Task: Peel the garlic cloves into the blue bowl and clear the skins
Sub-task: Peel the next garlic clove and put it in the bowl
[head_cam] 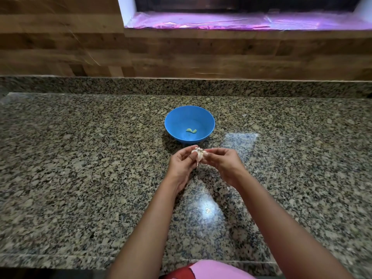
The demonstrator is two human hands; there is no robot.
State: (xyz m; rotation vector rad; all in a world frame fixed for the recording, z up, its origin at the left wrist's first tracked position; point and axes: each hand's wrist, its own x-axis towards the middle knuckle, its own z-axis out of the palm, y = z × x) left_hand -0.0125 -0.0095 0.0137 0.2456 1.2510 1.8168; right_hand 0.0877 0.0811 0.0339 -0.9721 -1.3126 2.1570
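1. garlic, a white papery bulb piece [198, 153], held above the speckled granite counter [80, 158], just in front of the round blue plastic bowl [209, 121].
2. left hand [181, 164] fingers curl round it.
3. right hand [221, 161] fingertips pinch its skin.
4. two pale peeled cloves [191, 130] lie inside the bowl.

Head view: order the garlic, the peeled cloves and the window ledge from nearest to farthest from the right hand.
1. The garlic, pinched by the right hand, with the left hand gripping its other side.
2. The peeled cloves, in the blue bowl just beyond the hands, slightly left.
3. The window ledge, far back above the counter.
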